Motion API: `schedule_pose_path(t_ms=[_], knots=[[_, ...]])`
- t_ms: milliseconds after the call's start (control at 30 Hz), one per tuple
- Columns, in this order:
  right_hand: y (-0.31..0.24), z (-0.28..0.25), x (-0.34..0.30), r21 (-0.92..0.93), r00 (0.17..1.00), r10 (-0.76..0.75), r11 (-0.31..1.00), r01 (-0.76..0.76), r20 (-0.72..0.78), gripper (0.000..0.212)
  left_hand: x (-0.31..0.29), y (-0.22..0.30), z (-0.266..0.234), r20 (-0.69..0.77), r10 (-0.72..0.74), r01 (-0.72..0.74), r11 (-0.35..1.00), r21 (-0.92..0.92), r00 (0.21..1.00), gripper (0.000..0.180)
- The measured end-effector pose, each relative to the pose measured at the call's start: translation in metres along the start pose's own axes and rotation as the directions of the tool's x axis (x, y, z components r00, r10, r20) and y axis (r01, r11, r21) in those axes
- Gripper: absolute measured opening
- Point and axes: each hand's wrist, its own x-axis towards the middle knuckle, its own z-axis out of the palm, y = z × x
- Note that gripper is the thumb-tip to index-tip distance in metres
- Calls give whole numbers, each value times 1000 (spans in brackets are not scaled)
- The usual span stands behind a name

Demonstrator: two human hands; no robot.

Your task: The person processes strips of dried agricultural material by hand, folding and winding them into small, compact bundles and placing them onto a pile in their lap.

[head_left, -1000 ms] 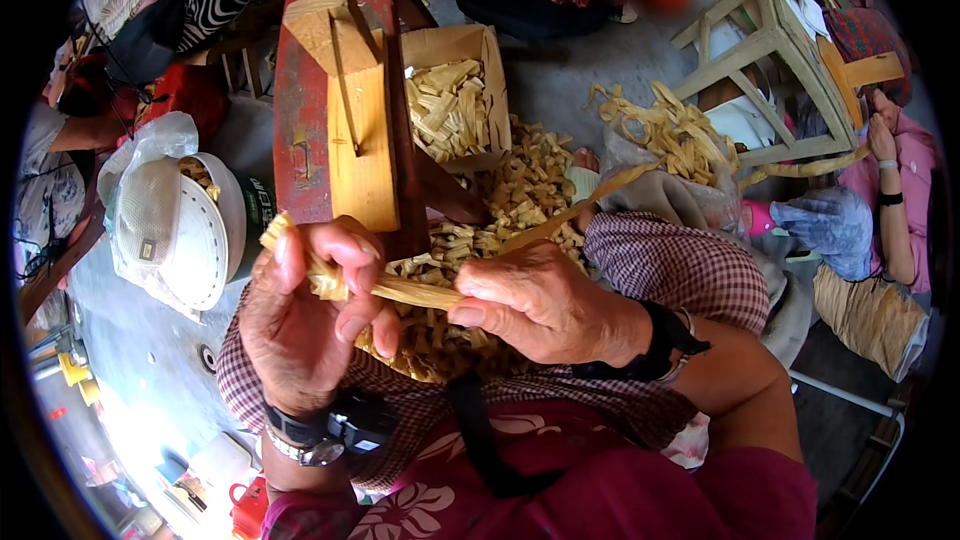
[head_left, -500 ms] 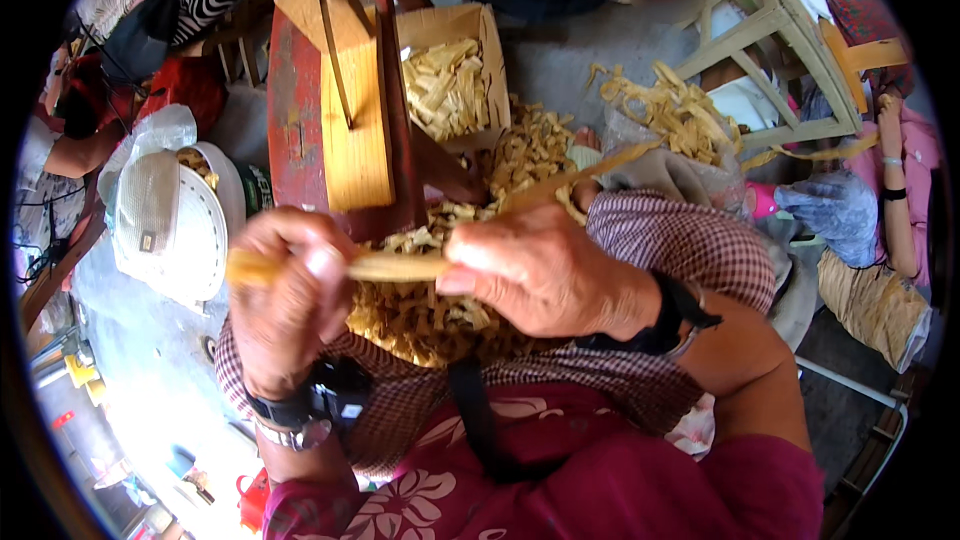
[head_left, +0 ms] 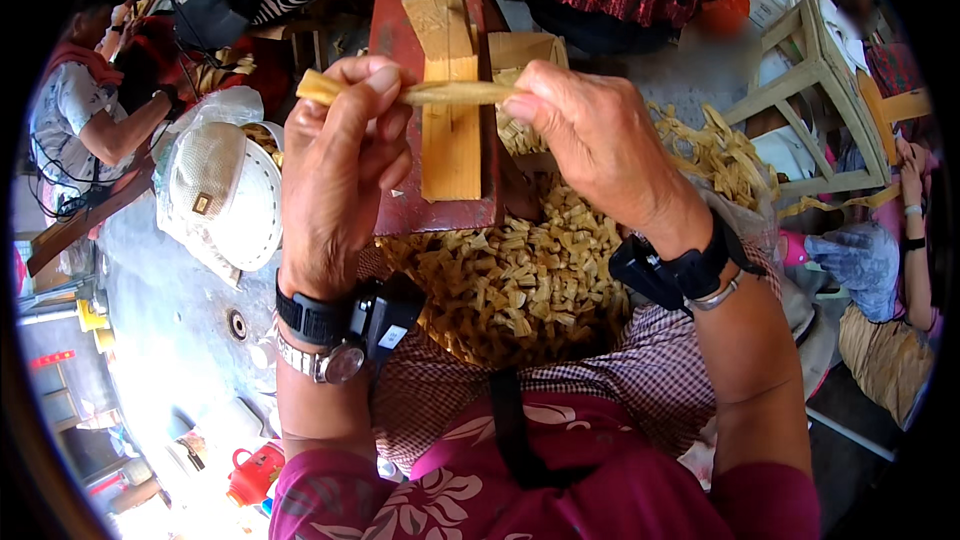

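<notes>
A person holds a pale bamboo strip (head_left: 440, 92) level in front of the upright wooden block (head_left: 450, 100), its long axis running side to side; the left hand (head_left: 335, 175) pinches its left end between thumb and curled fingers, the right hand (head_left: 600, 145) nips its right end, above a lapful of cut bamboo pieces (head_left: 520, 285)
</notes>
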Motion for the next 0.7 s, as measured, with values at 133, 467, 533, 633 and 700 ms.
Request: schedule_pose_path(t_ms=[133,467,533,633,700], knots=[[11,3,12,-75,997,-55,996,51,-53,17,17,0,-3,58,-22,25,998,-55,998,13],[12,16,-15,6,966,177,983,-182,188,23,9,-11,-26,-79,-66,96,874,477,995,21],[7,15,-22,138,995,67,987,-76,71,22,-10,1,-33,107,-235,157,863,481,966,29],[-7,11,-28,219,999,-40,975,38,1,20,-30,9,-37,318,-436,197,796,572,842,40],[-20,12,-33,267,997,-78,961,77,-9,18,-42,0,-35,286,-477,234,766,599,831,34]])
